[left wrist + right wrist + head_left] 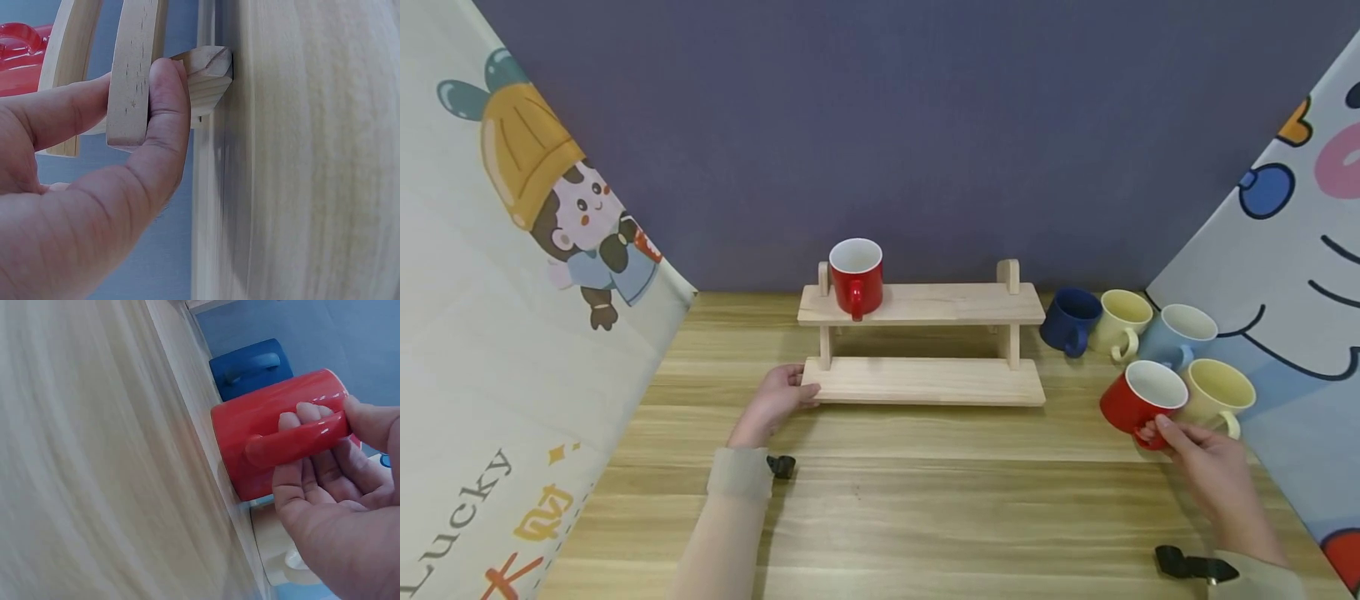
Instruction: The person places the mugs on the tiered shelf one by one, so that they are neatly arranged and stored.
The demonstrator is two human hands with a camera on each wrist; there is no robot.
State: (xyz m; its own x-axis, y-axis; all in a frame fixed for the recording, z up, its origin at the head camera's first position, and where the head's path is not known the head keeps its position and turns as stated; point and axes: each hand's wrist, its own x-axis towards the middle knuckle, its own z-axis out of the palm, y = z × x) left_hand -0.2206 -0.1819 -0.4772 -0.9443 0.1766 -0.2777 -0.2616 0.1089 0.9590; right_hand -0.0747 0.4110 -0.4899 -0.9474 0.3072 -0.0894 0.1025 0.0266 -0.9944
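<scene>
My left hand (777,398) pinches the left end of the lower board of a two-tier wooden shelf (925,382); the left wrist view shows thumb and fingers on either side of the board (130,94). At the right, my right hand (1213,462) holds a red mug (1123,404) by its handle, fingers curled through the loop in the right wrist view. The mug is slightly tilted, beside a yellow mug (1228,385); whether its base touches the table cannot be told. Another red mug (867,287) stands upright on the shelf's upper board, toward the left.
Right of the shelf stand a dark blue mug (1070,317), another yellow mug (1116,325) and a light blue mug (1176,329), close together. The wooden table (925,508) meets a dark back panel (925,142), with printed panels at both sides.
</scene>
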